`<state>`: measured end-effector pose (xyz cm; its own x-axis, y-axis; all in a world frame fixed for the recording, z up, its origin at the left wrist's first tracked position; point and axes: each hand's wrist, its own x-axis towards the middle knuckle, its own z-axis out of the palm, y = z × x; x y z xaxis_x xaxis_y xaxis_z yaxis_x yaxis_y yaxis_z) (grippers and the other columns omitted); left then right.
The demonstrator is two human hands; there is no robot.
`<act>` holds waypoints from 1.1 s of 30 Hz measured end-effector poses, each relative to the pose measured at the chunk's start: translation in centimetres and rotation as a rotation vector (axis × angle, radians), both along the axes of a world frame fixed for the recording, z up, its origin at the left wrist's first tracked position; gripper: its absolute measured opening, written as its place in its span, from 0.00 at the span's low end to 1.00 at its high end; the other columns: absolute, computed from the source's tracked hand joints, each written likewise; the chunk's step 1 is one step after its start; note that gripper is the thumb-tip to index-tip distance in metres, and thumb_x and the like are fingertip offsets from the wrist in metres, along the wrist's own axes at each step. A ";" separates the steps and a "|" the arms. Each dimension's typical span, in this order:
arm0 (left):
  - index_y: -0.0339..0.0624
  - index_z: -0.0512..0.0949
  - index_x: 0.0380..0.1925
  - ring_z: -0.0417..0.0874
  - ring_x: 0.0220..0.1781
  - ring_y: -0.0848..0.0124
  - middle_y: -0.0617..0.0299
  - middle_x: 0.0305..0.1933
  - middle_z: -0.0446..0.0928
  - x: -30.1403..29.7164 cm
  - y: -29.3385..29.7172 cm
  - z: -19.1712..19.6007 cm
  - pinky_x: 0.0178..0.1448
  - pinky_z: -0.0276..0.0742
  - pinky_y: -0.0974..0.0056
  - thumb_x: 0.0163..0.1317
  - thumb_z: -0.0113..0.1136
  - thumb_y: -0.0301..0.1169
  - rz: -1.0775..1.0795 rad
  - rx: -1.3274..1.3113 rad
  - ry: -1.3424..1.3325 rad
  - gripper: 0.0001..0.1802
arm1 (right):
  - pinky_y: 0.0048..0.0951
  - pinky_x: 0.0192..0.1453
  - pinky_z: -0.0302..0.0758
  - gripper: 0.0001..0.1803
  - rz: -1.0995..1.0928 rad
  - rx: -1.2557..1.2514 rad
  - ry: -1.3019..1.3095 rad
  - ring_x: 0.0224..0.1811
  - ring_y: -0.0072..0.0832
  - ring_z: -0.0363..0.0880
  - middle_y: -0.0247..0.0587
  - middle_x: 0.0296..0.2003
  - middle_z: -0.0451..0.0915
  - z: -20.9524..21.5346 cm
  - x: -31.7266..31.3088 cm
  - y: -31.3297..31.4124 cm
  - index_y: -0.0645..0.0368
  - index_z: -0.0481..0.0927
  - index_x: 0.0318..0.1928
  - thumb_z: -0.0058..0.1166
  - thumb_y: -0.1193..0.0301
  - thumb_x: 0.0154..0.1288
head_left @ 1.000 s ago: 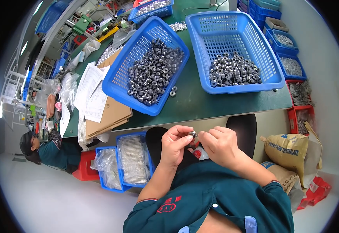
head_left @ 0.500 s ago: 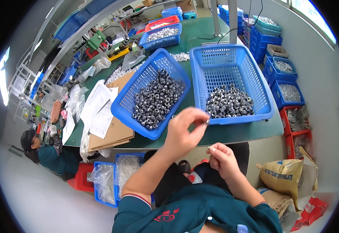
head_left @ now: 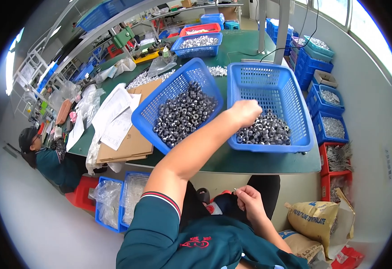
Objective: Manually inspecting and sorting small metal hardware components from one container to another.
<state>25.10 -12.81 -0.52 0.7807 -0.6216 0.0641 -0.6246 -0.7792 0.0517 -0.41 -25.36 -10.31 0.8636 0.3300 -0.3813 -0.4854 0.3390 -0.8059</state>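
Observation:
My left hand (head_left: 247, 113), its fingers curled closed, is over the right blue basket (head_left: 270, 148), just above the pile of small ring-shaped metal parts (head_left: 266, 130) inside. Its fingertips point down and away, so whatever they hold is hidden. Below the table's front edge, near my lap, my right hand (head_left: 251, 202) pinches a small silvery metal piece (head_left: 235, 190) between thumb and finger. Left of the right basket, a tilted blue basket (head_left: 143, 117) holds many dark ring-shaped metal parts (head_left: 186, 112); my left forearm crosses in front of its lower corner.
Cardboard (head_left: 128, 154) and paper sheets (head_left: 115, 130) lie left of the baskets on the green table (head_left: 249, 163). A smaller blue basket (head_left: 196, 51) of shiny parts stands behind. Stacked crates (head_left: 321, 101) and sacks (head_left: 315, 219) line the right. A seated person (head_left: 48, 168) is at left.
My left hand has moved forward and right, from in front of the baskets to over the right basket's pile. My right hand stays low, still pinching the small piece. The view has shifted slightly.

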 end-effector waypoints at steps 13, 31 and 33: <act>0.41 0.82 0.40 0.82 0.42 0.53 0.53 0.41 0.81 -13.8 13.5 0.7 0.48 0.77 0.55 0.59 0.58 0.32 0.479 -0.338 0.037 0.11 | 0.17 0.19 0.57 0.08 0.121 -0.024 0.079 0.16 0.14 0.62 0.27 0.17 0.69 -2.2 -0.1 1.2 0.62 0.77 0.35 0.53 0.70 0.67; 0.38 0.80 0.37 0.81 0.41 0.54 0.53 0.38 0.78 -16.5 12.0 -5.4 0.45 0.77 0.57 0.57 0.61 0.27 0.449 -0.508 -0.008 0.09 | 0.16 0.20 0.57 0.07 0.103 -0.061 0.075 0.17 0.13 0.62 0.27 0.18 0.69 -1.6 -0.5 1.4 0.61 0.77 0.35 0.54 0.69 0.66; 0.37 0.80 0.37 0.81 0.41 0.55 0.53 0.38 0.79 -16.1 11.7 -5.2 0.45 0.77 0.58 0.57 0.61 0.27 0.479 -0.542 0.010 0.08 | 0.17 0.22 0.57 0.08 0.130 -0.074 0.065 0.19 0.12 0.62 0.24 0.19 0.69 -1.4 -0.2 1.4 0.61 0.77 0.35 0.54 0.68 0.67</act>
